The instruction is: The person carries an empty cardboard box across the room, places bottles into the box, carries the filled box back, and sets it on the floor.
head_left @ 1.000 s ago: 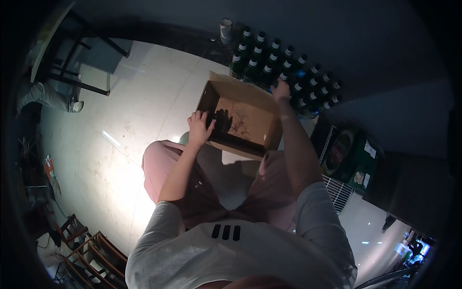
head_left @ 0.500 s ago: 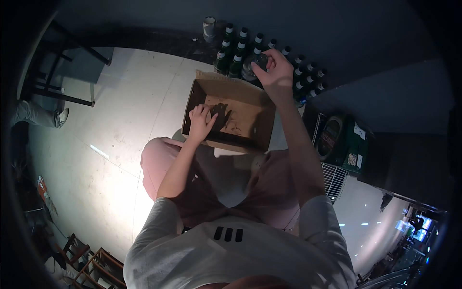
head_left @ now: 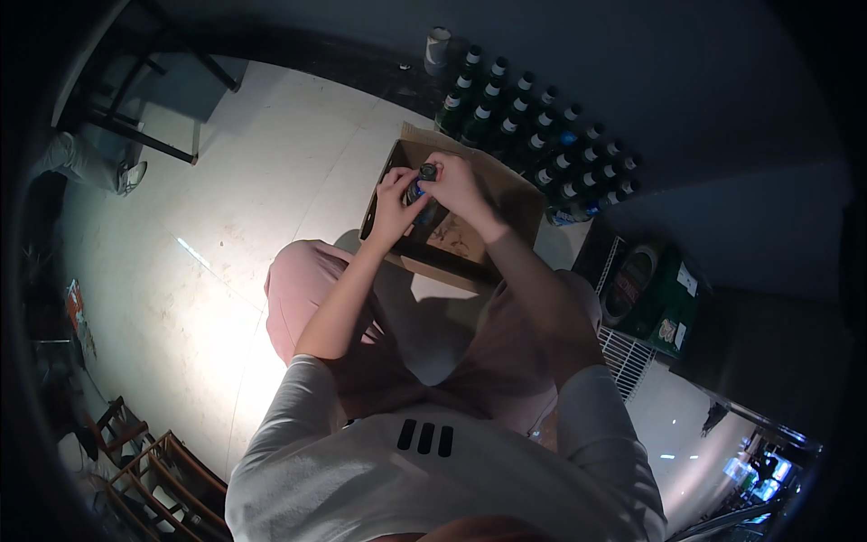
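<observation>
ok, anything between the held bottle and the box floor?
Nothing visible. The right hand grips the bottle at the open box's left end, left hand close beside it; the hands partly hide what's directly below.

A dim room is being lit unevenly. Strong light is pooling on the pale floor [head_left: 212, 352] at left, washing part of it nearly white, and a thin streak of glare is shining above that patch. The wall [head_left: 704, 81] is sinking into near-black; the dark bottles [head_left: 545, 118] are blending into it, their pale labels [head_left: 481, 113] standing out. Shadows are darkening the box [head_left: 513, 200] and the floor between the legs [head_left: 302, 298]. Blue light is glowing at lower right. The wide lens is bending the edges, with the corners fading to black.
</observation>
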Demonstrator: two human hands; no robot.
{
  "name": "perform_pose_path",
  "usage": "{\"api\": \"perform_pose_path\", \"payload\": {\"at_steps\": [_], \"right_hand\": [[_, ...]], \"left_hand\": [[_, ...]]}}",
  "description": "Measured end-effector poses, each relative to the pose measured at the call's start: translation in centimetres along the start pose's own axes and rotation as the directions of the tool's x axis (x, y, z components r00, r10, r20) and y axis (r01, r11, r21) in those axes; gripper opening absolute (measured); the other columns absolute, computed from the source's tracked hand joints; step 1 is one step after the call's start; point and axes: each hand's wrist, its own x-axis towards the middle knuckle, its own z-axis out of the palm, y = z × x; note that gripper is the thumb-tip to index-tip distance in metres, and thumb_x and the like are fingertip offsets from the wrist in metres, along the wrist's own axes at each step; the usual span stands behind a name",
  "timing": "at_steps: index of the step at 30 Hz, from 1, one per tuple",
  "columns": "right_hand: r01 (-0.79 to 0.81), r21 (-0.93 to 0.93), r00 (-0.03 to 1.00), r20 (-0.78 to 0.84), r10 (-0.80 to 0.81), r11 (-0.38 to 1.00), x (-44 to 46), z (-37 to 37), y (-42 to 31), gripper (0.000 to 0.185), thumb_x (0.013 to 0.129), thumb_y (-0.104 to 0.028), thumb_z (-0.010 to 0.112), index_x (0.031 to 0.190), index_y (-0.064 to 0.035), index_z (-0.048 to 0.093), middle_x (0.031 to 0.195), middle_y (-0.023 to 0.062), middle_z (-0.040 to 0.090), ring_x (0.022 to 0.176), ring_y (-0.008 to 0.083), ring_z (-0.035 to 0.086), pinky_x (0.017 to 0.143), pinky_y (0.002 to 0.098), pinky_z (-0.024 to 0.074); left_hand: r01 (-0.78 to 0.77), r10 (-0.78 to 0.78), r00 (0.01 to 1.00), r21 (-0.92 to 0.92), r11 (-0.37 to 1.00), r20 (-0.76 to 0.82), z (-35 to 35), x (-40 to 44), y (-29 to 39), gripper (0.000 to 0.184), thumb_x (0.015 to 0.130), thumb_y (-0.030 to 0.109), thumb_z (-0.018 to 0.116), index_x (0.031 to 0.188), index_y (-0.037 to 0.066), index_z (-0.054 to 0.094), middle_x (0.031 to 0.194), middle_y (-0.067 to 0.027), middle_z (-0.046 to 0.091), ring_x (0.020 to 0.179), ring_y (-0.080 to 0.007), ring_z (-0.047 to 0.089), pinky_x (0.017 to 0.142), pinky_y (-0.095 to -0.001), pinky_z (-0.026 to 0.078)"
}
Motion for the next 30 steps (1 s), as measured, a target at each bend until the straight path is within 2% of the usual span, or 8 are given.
{"api": "perform_pose_path", "payload": {"at_steps": [6, 11, 17, 23, 25, 27, 29, 30], "right_hand": [[-0.001, -0.104, 1.0, 0.004, 0.001, 0.995, 1.5, 1.8, 1.6, 0.02, 0.063, -0.008, 0.068, 0.075, 0.0, 0.055, 0.073, 0.0174, 0.059, 0.068, 0.0316, 0.059, 0.059, 0.0355, 0.045], [0.024, -0.242, 1.0, 0.021, -0.019, 0.97, 1.0, 0.4, 0.6, 0.046, 0.067, -0.011, 0.071, 0.109, -0.0002, 0.054, 0.074, 0.0123, 0.059, 0.067, 0.0261, 0.06, 0.06, 0.0335, 0.0471], [-0.096, -0.543, 0.944, 0.215, 0.249, 0.834, -0.7, -3.7, 3.4, 0.042, 0.072, -0.018, 0.066, 0.111, -0.003, 0.056, 0.11, 0.0179, 0.056, 0.11, 0.0313, 0.049, 0.093, 0.0382, 0.0399], [-0.25, -0.61, 0.94, 0.032, 0.339, 0.752, -2.0, -8.3, 4.1, 0.036, 0.077, -0.016, 0.06, 0.11, -0.0023, 0.057, 0.104, 0.017, 0.061, 0.097, 0.031, 0.059, 0.084, 0.0362, 0.0467], [-0.588, -0.311, 0.809, -0.209, 0.549, 0.747, -2.0, -9.4, 5.5, 0.033, 0.078, -0.015, 0.06, 0.107, -0.0011, 0.058, 0.097, 0.0187, 0.063, 0.09, 0.0319, 0.061, 0.08, 0.0368, 0.0486], [-0.574, -0.391, 0.816, -0.346, 0.463, 0.72, -2.7, -10.2, 8.6, 0.036, 0.077, -0.015, 0.061, 0.109, -0.0009, 0.055, 0.099, 0.0212, 0.06, 0.093, 0.0332, 0.059, 0.081, 0.0387, 0.0476], [-0.424, -0.503, 0.827, -0.554, 0.095, 0.753, -3.3, -11.5, 11.2, 0.044, 0.077, -0.017, 0.063, 0.115, -0.0018, 0.048, 0.103, 0.0227, 0.057, 0.095, 0.0354, 0.057, 0.082, 0.0408, 0.0469], [-0.495, -0.462, 0.798, -0.576, 0.176, 0.736, -3.3, -12.2, 11.3, 0.053, 0.075, -0.017, 0.065, 0.122, -0.0042, 0.041, 0.107, 0.0228, 0.054, 0.097, 0.0375, 0.055, 0.083, 0.043, 0.0459]], "left_hand": [[0.088, -0.089, 0.996, -0.062, 0.994, -0.011, 0.6, 1.3, -1.9, 0.027, 0.071, 0.005, 0.065, 0.097, -0.002, 0.06, 0.088, -0.0135, 0.058, 0.074, -0.0253, 0.055, 0.068, -0.0318, 0.045], [0.174, -0.179, 0.983, -0.102, 0.979, -0.041, 1.9, 2.3, -4.5, 0.026, 0.075, 0.009, 0.069, 0.096, -0.003, 0.059, 0.082, -0.01, 0.057, 0.061, -0.0157, 0.05, 0.056, -0.0264, 0.042], [0.18, -0.181, 0.983, -0.032, 0.983, -0.031, 4.1, 3.2, -7.9, 0.031, 0.074, 0.009, 0.07, 0.1, -0.005, 0.059, 0.082, -0.0123, 0.059, 0.061, -0.0173, 0.053, 0.058, -0.0274, 0.045], [0.277, -0.278, 0.959, -0.03, 0.96, -0.061, 4.7, 3.1, -9.8, 0.031, 0.074, 0.01, 0.07, 0.099, -0.004, 0.059, 0.077, -0.0128, 0.06, 0.061, -0.0182, 0.055, 0.059, -0.029, 0.045], [0.289, -0.288, 0.955, 0.005, 0.957, -0.067, 4.6, 3.2, -9.8, 0.029, 0.075, 0.01, 0.07, 0.098, -0.004, 0.06, 0.073, -0.0121, 0.059, 0.061, -0.0184, 0.055, 0.059, -0.0297, 0.045], [0.329, -0.326, 0.944, 0.035, 0.944, -0.056, 4.9, 3.0, -9.7, 0.028, 0.075, 0.007, 0.068, 0.099, -0.004, 0.059, 0.077, -0.0128, 0.059, 0.063, -0.0187, 0.055, 0.06, -0.0304, 0.046], [0.289, -0.281, 0.944, 0.018, 0.957, -0.171, 5.4, 2.2, -9.0, 0.037, 0.076, 0.003, 0.066, 0.11, -0.003, 0.053, 0.083, -0.0127, 0.06, 0.067, -0.0189, 0.056, 0.064, -0.0304, 0.046], [0.288, -0.281, 0.945, 0.019, 0.957, -0.17, 5.6, 1.9, -8.3, 0.037, 0.076, 0.003, 0.066, 0.11, -0.003, 0.053, 0.083, -0.0127, 0.06, 0.067, -0.0189, 0.056, 0.064, -0.0304, 0.046]]}}
